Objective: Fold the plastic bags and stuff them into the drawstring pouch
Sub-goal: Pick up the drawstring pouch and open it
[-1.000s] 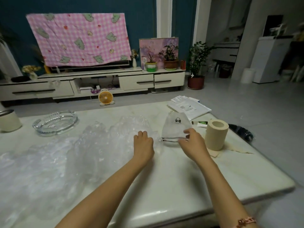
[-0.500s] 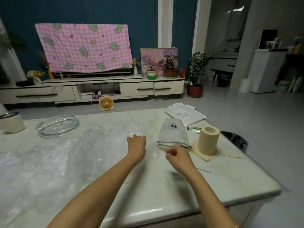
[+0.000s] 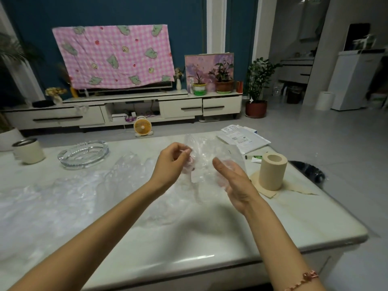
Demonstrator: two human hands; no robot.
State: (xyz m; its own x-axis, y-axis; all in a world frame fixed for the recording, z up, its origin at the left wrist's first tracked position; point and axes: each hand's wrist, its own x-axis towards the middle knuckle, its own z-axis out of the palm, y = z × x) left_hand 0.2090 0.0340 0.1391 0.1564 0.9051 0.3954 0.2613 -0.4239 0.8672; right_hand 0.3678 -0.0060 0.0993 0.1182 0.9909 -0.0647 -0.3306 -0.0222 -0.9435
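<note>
A crumpled clear plastic bag hangs in the air above the marble table, held between both hands. My left hand pinches its left edge with thumb and fingertips. My right hand grips its right side, palm turned left, with the fingers showing blurred through the film. More clear plastic bags lie in a loose heap across the left half of the table. The whitish drawstring pouch cannot be told apart behind the lifted plastic.
A beige roll of tape stands just right of my right hand. Papers and a small green tube lie behind it. A glass ashtray and a cup sit at the far left.
Both hands have risen off the table and now hold a clear plastic bag up between them. The right hand has left the pouch's drawstring. The camera has tilted up slightly.
</note>
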